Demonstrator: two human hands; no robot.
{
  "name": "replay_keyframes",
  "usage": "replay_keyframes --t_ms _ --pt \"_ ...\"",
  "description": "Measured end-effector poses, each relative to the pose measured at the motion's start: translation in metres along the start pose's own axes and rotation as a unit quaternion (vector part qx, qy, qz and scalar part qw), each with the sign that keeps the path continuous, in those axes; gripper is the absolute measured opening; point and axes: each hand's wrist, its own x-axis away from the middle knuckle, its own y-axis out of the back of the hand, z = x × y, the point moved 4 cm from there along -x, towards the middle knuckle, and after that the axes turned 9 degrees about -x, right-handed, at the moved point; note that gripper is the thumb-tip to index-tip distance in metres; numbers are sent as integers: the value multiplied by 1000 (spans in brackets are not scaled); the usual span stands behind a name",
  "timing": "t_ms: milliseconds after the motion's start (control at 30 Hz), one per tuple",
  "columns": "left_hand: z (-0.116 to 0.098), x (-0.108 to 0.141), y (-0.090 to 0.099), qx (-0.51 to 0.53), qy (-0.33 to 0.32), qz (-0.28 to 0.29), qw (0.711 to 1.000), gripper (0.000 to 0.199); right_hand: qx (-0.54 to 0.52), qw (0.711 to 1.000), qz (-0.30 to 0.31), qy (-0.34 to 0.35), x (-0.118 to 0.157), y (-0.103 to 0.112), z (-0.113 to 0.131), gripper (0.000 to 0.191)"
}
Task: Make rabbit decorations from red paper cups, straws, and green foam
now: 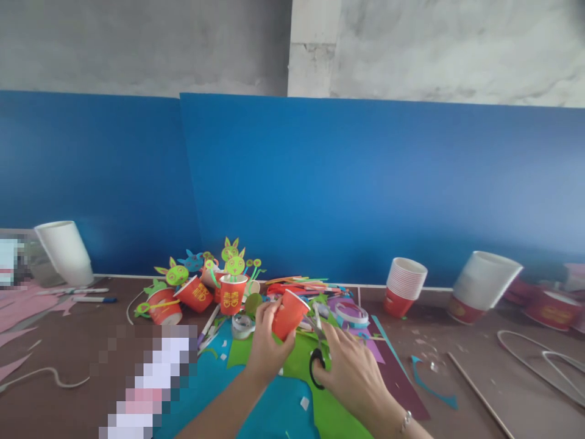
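My left hand (269, 342) is closed around a red paper cup (289, 313), which is tilted with its white rim toward the upper right. My right hand (350, 366) holds scissors (317, 367) by their black handles. The blades point up and left, close to the right side of the cup. Below both hands lie green paper (299, 358) and blue paper (269, 407). Behind my left hand is a roll of clear tape (242, 327), and another tape roll (351, 315) lies beyond my right hand.
Red cups with paper rabbit faces (233, 295) stand and lie at the back left. Colored strips (301, 286) lie behind my hands. Stacked cups (406, 283) and a larger tilted stack (484, 283) are at right, with a thin stick (479, 393). White cups (65, 251) are far left.
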Motion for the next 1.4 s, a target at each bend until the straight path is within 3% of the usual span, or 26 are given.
replay_keyframes --t_ms 133,267,367,467,567,667,767,867,933,1100,1167,1267,1400 --pt "1 1 1 -19 -23 9 1000 62 3 1000 17 3 -1 -3 -3 55" --pt "4 3 4 -4 -25 -62 998 70 -151 984 76 -58 -5 -10 -9 43" --pt "4 1 4 -1 -52 -62 997 57 -256 958 111 -66 -8 -13 -9 31" --pt "2 -2 4 -2 -56 -38 998 41 -186 976 93 -60 -7 -10 -10 34" --pt "-1 -4 7 -10 -40 -38 998 40 -51 998 40 -10 -4 -5 -10 51" --pt "-2 -4 8 -11 -34 -34 999 39 49 998 20 36 -3 -3 -11 62" --pt "5 -6 10 13 25 -48 998 40 83 996 15 30 -5 1 -17 55" --pt "15 -7 9 112 137 -49 983 44 -9 1000 -14 7 -11 5 -22 26" --pt "16 -5 4 172 173 -20 970 41 -122 992 -36 -21 -14 2 -27 8" --pt "10 4 -16 254 205 111 938 40 -398 915 -68 -23 -17 -13 -31 20" --pt "9 7 -23 272 197 158 929 40 -459 886 -67 -25 -17 -15 -31 24" --pt "7 8 -23 254 143 163 943 45 -487 868 -91 -29 -18 -12 -32 30" --pt "-5 9 -13 98 26 152 983 88 -487 871 -66 -9 -19 -16 -29 27"
